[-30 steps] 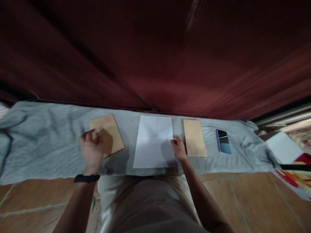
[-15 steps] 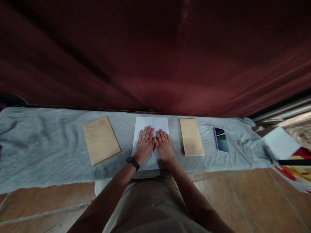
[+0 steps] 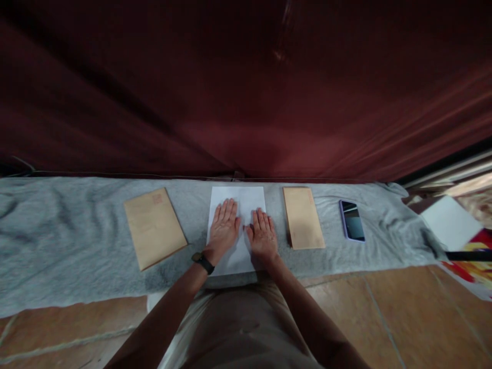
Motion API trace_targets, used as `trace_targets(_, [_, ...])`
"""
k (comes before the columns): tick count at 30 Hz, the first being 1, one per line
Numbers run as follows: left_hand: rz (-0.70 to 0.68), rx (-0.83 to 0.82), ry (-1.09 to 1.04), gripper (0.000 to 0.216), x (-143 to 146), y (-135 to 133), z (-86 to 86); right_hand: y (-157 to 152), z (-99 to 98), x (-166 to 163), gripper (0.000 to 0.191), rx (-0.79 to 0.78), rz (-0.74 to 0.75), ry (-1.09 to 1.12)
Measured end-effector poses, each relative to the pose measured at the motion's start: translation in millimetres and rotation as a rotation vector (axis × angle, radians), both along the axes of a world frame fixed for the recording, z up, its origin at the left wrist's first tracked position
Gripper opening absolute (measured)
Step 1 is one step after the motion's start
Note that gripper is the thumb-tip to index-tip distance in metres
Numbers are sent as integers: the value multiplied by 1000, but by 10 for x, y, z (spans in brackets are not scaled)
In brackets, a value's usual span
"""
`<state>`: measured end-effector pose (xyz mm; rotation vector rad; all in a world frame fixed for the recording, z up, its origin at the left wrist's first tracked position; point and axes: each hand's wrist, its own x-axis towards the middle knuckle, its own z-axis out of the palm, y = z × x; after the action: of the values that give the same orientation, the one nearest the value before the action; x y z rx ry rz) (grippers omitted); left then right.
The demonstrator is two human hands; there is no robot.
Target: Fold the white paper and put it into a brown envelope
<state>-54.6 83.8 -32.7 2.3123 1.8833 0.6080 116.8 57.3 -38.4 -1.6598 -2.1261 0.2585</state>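
A white sheet of paper lies flat in front of me on the grey cloth. My left hand rests palm down on its left half, fingers stretched out, a dark watch on the wrist. On the right half lies my right hand, also flat, with its thumb apart from the fingers. A strip of bare paper shows between the two hands. To the left is a wide brown envelope, set at a slant. Narrower brown envelopes, seemingly in a stack, lie to the right.
A phone in a purple case lies on the cloth farther right. Dark red panelling rises behind the cloth's far edge. At the far right are a white square object and a red and yellow printed item. Tiled floor shows below.
My hands have moved apart across the paper, left hand to the left and right hand slightly right and down. Their thumbs, close together before, now have a gap between them. The view has shifted slightly.
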Motion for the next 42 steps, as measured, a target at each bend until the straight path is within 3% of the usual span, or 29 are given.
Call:
trace_targets(4, [14, -8, -9, 61, 59, 27, -6, 30, 40, 56, 52, -15, 103, 77])
trace_targets(8, [53, -3, 18, 61, -67, -78, -51, 225, 59, 5, 45, -50, 469, 118])
trace_targets(10, [67, -3, 23, 61, -102, -113, -64, 470, 97, -14, 44, -53, 545, 73])
trace_targets(12, [77, -1, 27, 61, -102, -120, -68, 808, 184, 29, 46, -49, 430, 7])
trace_targets(15, [70, -1, 32, 62, -76, -106, -57, 1285, 383, 180, 55, 78, -80, 2])
trace_targets(17, [73, -5, 26, 62, -64, -100, -42, 1407, 483, 245, 60, 171, -225, 20])
trace_targets(20, [71, -2, 19, 62, -67, -112, -24, 1200, 449, 176, 57, 143, -4, -32])
trace_targets(23, [69, 2, 25, 61, -74, -123, -20, 798, 228, -6, 52, 53, 294, -99])
trace_targets(27, [64, -6, 41, 58, -7, -20, -16, 536, -7, -123, 54, 2, 211, -104])
trace_targets(33, [-119, -53, 91, 56, 151, 449, 38, 586, -33, -97, 52, 17, 206, -170])
trace_targets(38, [34, -78, 99, 62, -69, 719, 15, 577, -44, -110, 51, 44, 175, -171])
trace_targets(42, [235, -73, 54, 64, -342, 728, 1, 568, -44, -110, 52, 47, 176, -157])
